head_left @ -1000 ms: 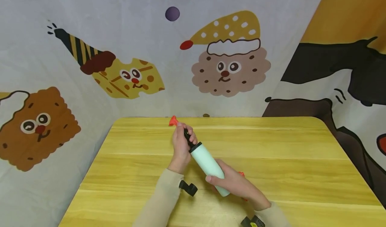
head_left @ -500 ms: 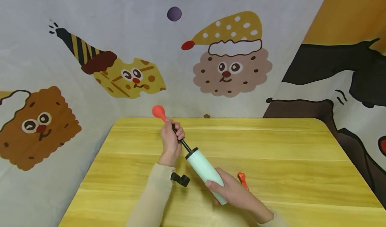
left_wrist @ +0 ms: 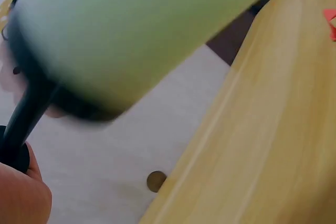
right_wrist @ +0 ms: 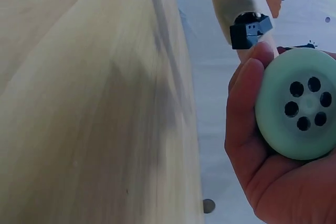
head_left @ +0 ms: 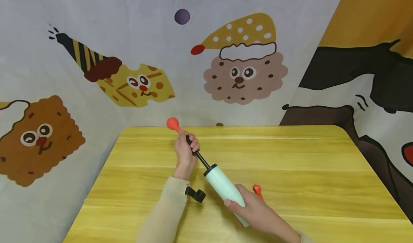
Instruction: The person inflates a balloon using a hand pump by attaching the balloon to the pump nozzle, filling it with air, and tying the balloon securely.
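Observation:
A mint-green balloon pump [head_left: 224, 186] is held tilted over the table, its black rod drawn partly out of the barrel. My left hand [head_left: 185, 152] grips the black handle at the pump's far end. From beside its thumb a small red balloon [head_left: 172, 123] sticks out, swollen to a round bulb; its neck is hidden by the fingers. My right hand [head_left: 256, 212] wraps round the lower barrel. In the right wrist view, the pump's round base [right_wrist: 310, 148] with several holes shows in the palm. The left wrist view catches the barrel [left_wrist: 147, 30] blurred.
A second red balloon [head_left: 257, 190], limp, lies on the wooden table [head_left: 306, 153] beyond my right hand. A cloth printed with cartoon figures [head_left: 193, 85] hangs behind the table. A black wrist camera [head_left: 195, 194] juts from the left sleeve.
The rod has come out of the barrel as the hands drew apart. The balloon in my left hand has gone from limp to a small round bulb. The right hand has shifted slightly nearer.

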The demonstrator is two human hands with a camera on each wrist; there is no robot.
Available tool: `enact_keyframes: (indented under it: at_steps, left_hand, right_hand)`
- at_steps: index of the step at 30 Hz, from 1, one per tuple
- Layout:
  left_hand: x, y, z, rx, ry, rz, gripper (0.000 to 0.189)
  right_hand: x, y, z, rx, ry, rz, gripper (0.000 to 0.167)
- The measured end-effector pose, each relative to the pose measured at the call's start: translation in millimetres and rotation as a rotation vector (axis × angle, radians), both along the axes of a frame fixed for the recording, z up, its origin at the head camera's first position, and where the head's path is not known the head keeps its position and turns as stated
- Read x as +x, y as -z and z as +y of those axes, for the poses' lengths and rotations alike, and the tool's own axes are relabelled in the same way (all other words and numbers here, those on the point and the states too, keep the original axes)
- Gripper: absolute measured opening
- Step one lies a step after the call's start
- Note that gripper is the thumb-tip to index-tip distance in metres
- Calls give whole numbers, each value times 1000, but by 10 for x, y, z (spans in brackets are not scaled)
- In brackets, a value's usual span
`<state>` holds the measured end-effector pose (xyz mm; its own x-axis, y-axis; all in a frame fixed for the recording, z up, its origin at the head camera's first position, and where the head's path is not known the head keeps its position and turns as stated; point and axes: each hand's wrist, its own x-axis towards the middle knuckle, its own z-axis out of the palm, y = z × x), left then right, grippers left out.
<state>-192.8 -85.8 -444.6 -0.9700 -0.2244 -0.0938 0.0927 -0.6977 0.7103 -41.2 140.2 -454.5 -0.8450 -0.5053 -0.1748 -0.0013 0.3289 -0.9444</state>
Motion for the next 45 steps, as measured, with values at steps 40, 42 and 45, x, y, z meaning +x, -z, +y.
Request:
enact_keyframes:
  at_steps: [40, 42, 45]
  left_hand:
    - [20, 18, -104, 192, 33, 36, 38]
    - [46, 11, -61, 208, 72, 50, 38]
    - [83, 10, 12, 170, 142, 63, 37]
  right_hand:
    - [-76, 103, -46, 47, -27, 33, 58]
    - [-130, 112, -95, 10, -26, 22, 58]
    - [-233, 92, -152, -23, -13, 15, 59]
